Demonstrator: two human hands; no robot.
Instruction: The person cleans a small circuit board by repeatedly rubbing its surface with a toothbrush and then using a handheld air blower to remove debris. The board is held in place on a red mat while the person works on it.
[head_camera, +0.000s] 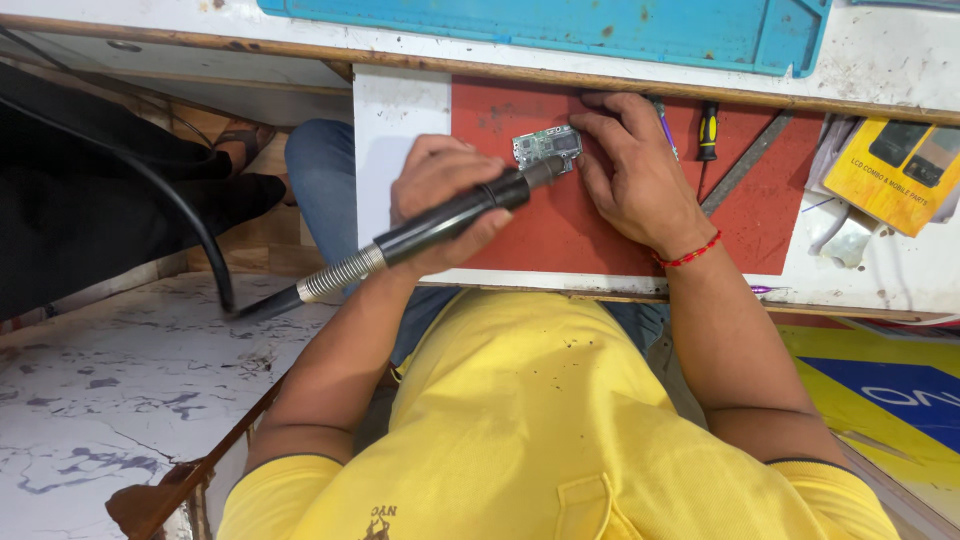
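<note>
My left hand grips a black pen-shaped tool handle with a metal spring collar and a black cable trailing off to the left. Its tip points at a small green circuit board lying on a red mat. My right hand rests on the mat, and its fingertips press on the board's right edge and hold it. A red thread bracelet sits on my right wrist.
A black-and-yellow screwdriver lies on the mat to the right of my hand. A yellow carton and loose wrappers sit at the far right. A blue mat covers the bench above. A marbled floor lies at the lower left.
</note>
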